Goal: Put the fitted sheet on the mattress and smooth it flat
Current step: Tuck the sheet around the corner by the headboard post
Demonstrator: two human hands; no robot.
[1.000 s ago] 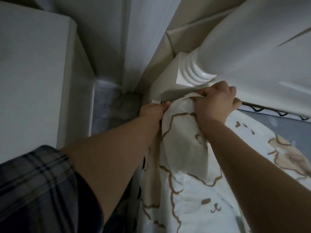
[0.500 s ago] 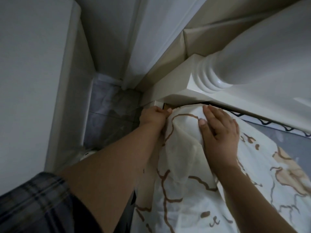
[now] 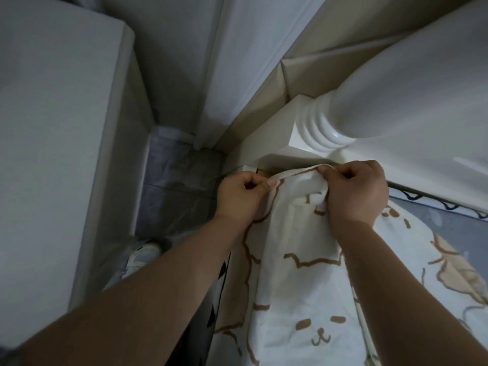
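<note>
The fitted sheet (image 3: 298,281), white with brown cartoon animal outlines, lies bunched over the mattress corner beside the headboard. My left hand (image 3: 240,196) pinches its hem on the left side of the corner. My right hand (image 3: 356,191) grips a fold of the hem on the right, close under the headboard. The hem stretches taut between both hands. A strip of grey mattress cover (image 3: 433,220) with a dark wavy trim shows at the right. The mattress corner itself is hidden under the cloth.
A white headboard (image 3: 412,107) with a turned post (image 3: 320,128) rises right behind the hands. A white cabinet (image 3: 60,143) stands at the left, leaving a narrow strip of grey floor (image 3: 174,186). My shoe (image 3: 142,257) is on that floor.
My right hand lay flat on the sheet half a second ago; now its fingers curl round the hem. The left hand keeps its pinch and both hands sit slightly higher at the corner.
</note>
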